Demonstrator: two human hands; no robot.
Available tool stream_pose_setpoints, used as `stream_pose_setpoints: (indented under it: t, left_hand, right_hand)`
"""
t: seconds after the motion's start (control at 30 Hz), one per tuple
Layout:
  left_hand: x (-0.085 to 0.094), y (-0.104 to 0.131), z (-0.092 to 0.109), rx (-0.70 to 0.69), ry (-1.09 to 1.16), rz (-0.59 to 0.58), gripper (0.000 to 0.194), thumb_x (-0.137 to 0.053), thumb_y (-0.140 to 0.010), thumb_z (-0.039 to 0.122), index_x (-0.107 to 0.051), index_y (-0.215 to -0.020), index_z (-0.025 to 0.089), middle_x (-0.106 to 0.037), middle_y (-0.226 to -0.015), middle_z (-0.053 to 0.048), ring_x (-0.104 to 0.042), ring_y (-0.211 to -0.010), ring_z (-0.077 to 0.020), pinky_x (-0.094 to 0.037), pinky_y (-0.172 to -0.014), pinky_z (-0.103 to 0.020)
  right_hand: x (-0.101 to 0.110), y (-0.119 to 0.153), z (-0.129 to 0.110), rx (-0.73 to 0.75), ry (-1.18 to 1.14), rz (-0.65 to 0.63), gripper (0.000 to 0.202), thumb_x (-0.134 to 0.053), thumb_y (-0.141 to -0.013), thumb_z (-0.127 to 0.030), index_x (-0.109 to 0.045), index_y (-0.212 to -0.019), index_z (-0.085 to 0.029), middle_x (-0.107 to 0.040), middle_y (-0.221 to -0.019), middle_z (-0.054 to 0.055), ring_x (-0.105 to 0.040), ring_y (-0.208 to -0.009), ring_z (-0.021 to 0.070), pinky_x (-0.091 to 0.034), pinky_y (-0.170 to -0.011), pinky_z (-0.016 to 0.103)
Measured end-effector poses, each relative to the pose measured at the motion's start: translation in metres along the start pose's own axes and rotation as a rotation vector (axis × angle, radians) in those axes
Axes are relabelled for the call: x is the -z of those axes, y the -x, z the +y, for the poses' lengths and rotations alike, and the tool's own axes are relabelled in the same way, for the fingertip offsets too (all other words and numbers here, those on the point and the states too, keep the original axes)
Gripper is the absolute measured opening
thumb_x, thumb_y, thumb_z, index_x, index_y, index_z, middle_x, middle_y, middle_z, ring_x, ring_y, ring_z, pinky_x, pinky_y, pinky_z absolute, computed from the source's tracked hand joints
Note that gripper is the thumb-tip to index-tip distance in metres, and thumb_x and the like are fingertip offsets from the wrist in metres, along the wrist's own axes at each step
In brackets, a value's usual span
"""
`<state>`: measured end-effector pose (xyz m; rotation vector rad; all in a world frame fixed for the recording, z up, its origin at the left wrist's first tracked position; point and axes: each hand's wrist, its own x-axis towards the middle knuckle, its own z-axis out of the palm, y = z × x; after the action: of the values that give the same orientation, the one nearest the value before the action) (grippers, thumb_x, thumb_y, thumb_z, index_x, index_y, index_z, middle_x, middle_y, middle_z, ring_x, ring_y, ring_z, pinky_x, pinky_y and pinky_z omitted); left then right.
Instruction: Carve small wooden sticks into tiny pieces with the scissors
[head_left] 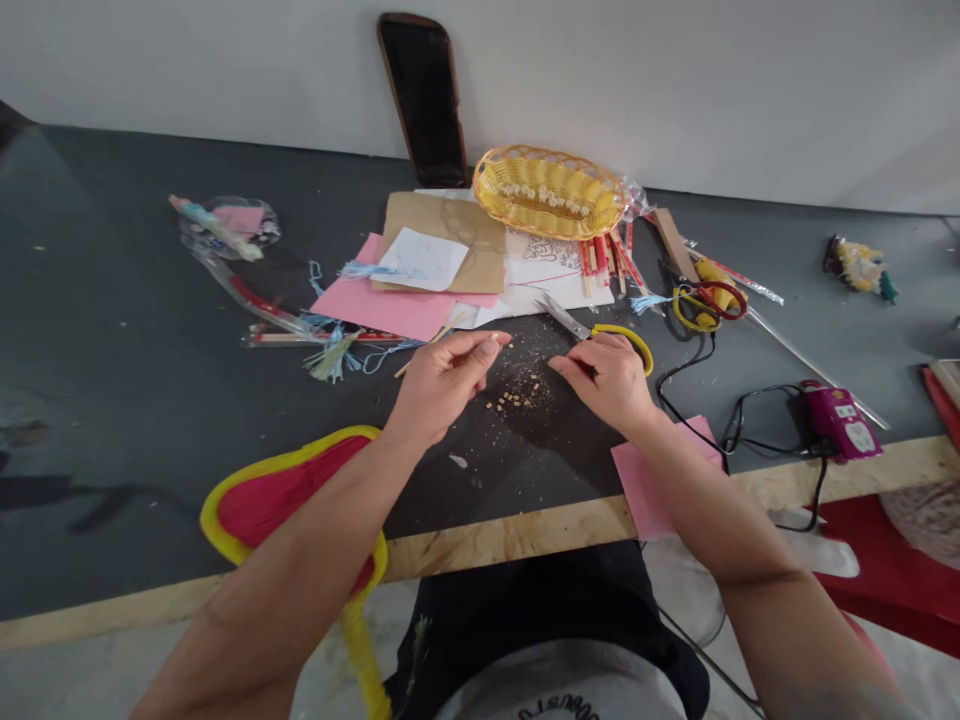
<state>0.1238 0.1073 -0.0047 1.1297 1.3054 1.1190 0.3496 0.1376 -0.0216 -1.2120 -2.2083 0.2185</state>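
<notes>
My left hand (456, 372) is closed in a pinch, with a tiny pale piece (496, 338) at its fingertips, too small to name. My right hand (611, 375) is curled, its thumb pointing left, right in front of the scissors (574, 322). The scissors' yellow handle is partly hidden by that hand; whether the fingers touch it, or hold anything else, I cannot make out. Between my hands, small cut wooden bits (514, 400) and crumbs lie scattered on the dark table (480, 465).
Beyond my hands are pink paper (397, 305), brown card (442, 215), a yellow basket (551, 190) with small white pieces, and a leaning phone (424, 100). A yellow-edged red fan (289, 490) lies under my left forearm. At right are a purple power box (844, 422) and cables.
</notes>
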Motion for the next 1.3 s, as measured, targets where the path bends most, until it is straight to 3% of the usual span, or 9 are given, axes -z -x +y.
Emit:
stream_pose_setpoints:
  t: [0.07, 0.23, 0.47, 0.7, 0.9, 1.1, 1.2, 1.3]
  left_hand:
    - [0.0, 0.0, 0.0, -0.018, -0.022, 0.008, 0.045, -0.07, -0.083, 0.057, -0.079, -0.102, 0.018, -0.059, -0.068, -0.002, -0.043, -0.054, -0.0094, -0.031, -0.046, -0.023]
    - [0.001, 0.0, -0.001, -0.012, -0.057, -0.001, 0.039, -0.072, -0.081, 0.052, -0.08, -0.099, 0.019, -0.053, -0.065, 0.001, -0.041, -0.054, -0.0088, -0.031, -0.046, -0.022]
    - [-0.002, 0.001, 0.002, 0.056, -0.085, 0.014, 0.038, -0.075, -0.077, 0.043, -0.078, -0.103, 0.016, -0.063, -0.071, -0.002, -0.046, -0.056, -0.0088, -0.034, -0.046, -0.021]
    - [-0.001, 0.0, 0.003, 0.08, -0.087, 0.001, 0.037, -0.08, -0.072, 0.047, -0.076, -0.091, 0.016, -0.059, -0.061, 0.0, -0.048, -0.053, -0.0095, -0.037, -0.046, -0.021]
    - [-0.005, 0.0, -0.002, 0.103, -0.047, -0.062, 0.037, -0.085, -0.066, 0.047, -0.074, -0.085, 0.017, -0.059, -0.058, 0.001, -0.05, -0.05, -0.0097, -0.036, -0.044, -0.021]
    - [-0.011, 0.007, -0.001, 0.214, 0.0, -0.191, 0.042, -0.083, -0.069, 0.05, -0.077, -0.096, 0.019, -0.058, -0.055, 0.001, -0.052, -0.051, -0.0109, -0.034, -0.046, -0.021]
    - [-0.01, 0.009, 0.0, 0.138, -0.023, -0.197, 0.035, -0.08, -0.074, 0.048, -0.078, -0.094, 0.019, -0.063, -0.063, 0.0, -0.051, -0.052, -0.01, -0.037, -0.049, -0.022]
    - [-0.008, 0.01, 0.001, -0.022, -0.073, -0.163, 0.027, -0.078, -0.077, 0.043, -0.076, -0.086, 0.018, -0.072, -0.088, -0.006, -0.054, -0.061, -0.0101, -0.044, -0.056, -0.024]
  right_hand:
    - [0.002, -0.001, 0.001, 0.002, 0.012, -0.007, 0.029, -0.062, -0.097, -0.037, -0.069, -0.073, -0.022, -0.067, -0.066, 0.002, -0.059, -0.073, 0.0195, -0.044, -0.077, 0.035]
    - [-0.001, 0.001, 0.0, 0.155, 0.033, -0.148, 0.015, -0.062, -0.097, -0.027, -0.077, -0.094, -0.028, -0.076, -0.1, 0.002, -0.057, -0.103, 0.0236, -0.038, -0.088, 0.04]
    - [-0.011, 0.004, -0.007, 0.219, 0.104, -0.24, 0.017, -0.062, -0.098, -0.031, -0.077, -0.09, -0.027, -0.075, -0.107, 0.002, -0.052, -0.105, 0.0242, -0.035, -0.089, 0.042]
    - [-0.004, 0.0, -0.007, 0.145, -0.143, -0.085, 0.025, -0.046, -0.103, -0.022, -0.068, -0.093, -0.022, -0.073, -0.096, 0.006, -0.062, -0.094, 0.0198, -0.048, -0.087, 0.035]
    - [-0.004, 0.006, -0.019, 0.011, -0.376, -0.038, 0.015, -0.053, -0.099, -0.025, -0.065, -0.091, -0.023, -0.072, -0.09, 0.003, -0.067, -0.087, 0.0169, -0.054, -0.081, 0.032]
    - [-0.008, 0.011, -0.027, -0.015, -0.417, 0.031, 0.005, -0.06, -0.095, -0.026, -0.063, -0.094, -0.023, -0.072, -0.09, 0.002, -0.067, -0.081, 0.0148, -0.054, -0.075, 0.029]
    - [-0.008, 0.01, -0.025, 0.014, -0.393, 0.041, 0.007, -0.059, -0.094, -0.021, -0.064, -0.099, -0.022, -0.072, -0.09, 0.002, -0.067, -0.082, 0.0149, -0.054, -0.075, 0.029]
    - [-0.01, 0.008, -0.021, 0.116, -0.336, 0.01, 0.01, -0.056, -0.094, -0.017, -0.065, -0.096, -0.021, -0.073, -0.088, 0.004, -0.067, -0.083, 0.0165, -0.054, -0.078, 0.031]
